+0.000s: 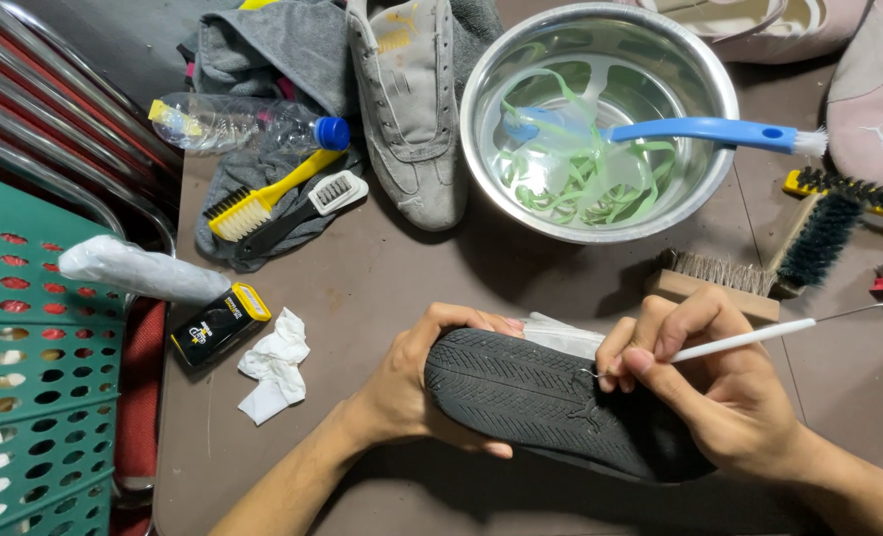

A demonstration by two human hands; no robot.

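— Shoe [550,412] lies sole-up on the surface [382,288]; long axis runs left to right, toe under the left hand [416,382], which grips it.

— And the right hand [709,382]?

— Closed on a thin white pick [749,339]; its tip touches the tread near mid-sole, handle pointing right.

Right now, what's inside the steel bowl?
In the steel bowl: pale green laces in water, and the head of a blue-handled brush resting across the rim. The bowl bottom under the laces is hidden.

Even overhead light, sharp, soft shadows
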